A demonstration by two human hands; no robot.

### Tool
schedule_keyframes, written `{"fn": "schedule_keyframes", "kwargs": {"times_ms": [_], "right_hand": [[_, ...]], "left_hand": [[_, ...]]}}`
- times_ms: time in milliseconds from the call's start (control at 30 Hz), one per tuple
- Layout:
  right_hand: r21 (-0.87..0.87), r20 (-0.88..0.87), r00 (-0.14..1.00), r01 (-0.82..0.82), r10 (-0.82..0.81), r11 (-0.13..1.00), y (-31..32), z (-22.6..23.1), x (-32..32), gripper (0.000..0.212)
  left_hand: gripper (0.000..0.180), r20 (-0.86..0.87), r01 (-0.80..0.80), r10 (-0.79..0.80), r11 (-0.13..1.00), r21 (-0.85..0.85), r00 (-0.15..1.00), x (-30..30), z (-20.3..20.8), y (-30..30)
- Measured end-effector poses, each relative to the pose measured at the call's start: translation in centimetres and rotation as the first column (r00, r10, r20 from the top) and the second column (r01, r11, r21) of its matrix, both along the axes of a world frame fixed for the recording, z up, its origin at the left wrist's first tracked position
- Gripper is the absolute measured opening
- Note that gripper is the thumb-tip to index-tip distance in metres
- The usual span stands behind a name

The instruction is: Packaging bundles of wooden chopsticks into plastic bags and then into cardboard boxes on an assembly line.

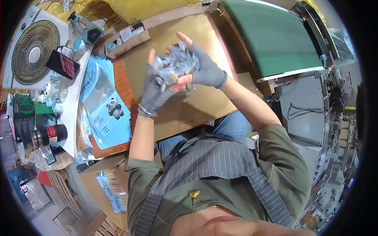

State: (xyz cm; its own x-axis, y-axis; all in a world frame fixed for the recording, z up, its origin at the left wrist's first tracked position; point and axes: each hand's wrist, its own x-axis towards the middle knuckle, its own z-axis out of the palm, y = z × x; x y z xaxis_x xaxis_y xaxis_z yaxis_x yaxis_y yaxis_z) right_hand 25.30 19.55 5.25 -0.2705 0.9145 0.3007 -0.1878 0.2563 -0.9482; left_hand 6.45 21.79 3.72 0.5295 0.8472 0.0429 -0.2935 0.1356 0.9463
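Note:
Above the tan board in front of me, both hands are cupped round a bundle of crumpled clear plastic [179,61], which looks like several small wrapped pieces. My left hand [152,92], in a grey fingerless glove, presses it from the left and below. From the right, my right hand [206,70] holds the bundle in a matching glove, its thumb across the near side and a finger stretched out at the top. What is inside the plastic is too blurred to tell. The tan board [189,112] lies beneath both hands.
Stacked blue plastic bags with a panda print [104,126] lie to the left. Beyond them are a phone [63,65], a fan [35,54] and a shallow cardboard box [130,41]. A green conveyor belt [275,39] borders the board at right. A black jar [53,135] stands far left.

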Motion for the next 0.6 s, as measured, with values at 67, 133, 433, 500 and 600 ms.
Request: {"fn": "schedule_keyframes", "kwargs": {"times_ms": [67, 133, 433, 500, 600], "right_hand": [[-0.066, 0.021, 0.999, -0.028, 0.030, 0.997, -0.7, 0.3, -0.8, 0.110], [-0.060, 0.038, 0.998, 0.044, -0.042, 0.997, -1.7, 0.1, -2.9, 0.098], [-0.384, -0.075, 0.895, -0.433, 0.439, 0.816, -3.9, 2.0, -6.3, 0.049], [-0.412, -0.201, 0.836, -0.545, 0.511, 0.730, -5.0, 0.5, -7.7, 0.036], [-0.557, -0.255, 0.876, -0.479, 0.410, 0.678, -6.5, -0.6, -8.7, 0.020]], "left_hand": [[0.088, 0.003, -0.003, 0.003, 0.983, 0.183, 1.000, 0.6, -1.1, -0.4], [0.081, -0.204, 0.004, 0.065, 0.947, 0.321, 0.977, -0.3, -2.5, -0.9], [0.068, 0.542, 0.524, -0.231, 0.701, -0.483, 0.808, -3.2, -4.0, -11.2], [0.077, 0.313, 0.216, -0.056, 0.836, -0.504, 0.948, -4.5, -3.6, -13.6], [0.057, -0.540, 0.143, -0.227, 0.971, -0.194, 0.811, -11.0, -0.3, -12.1]]}}
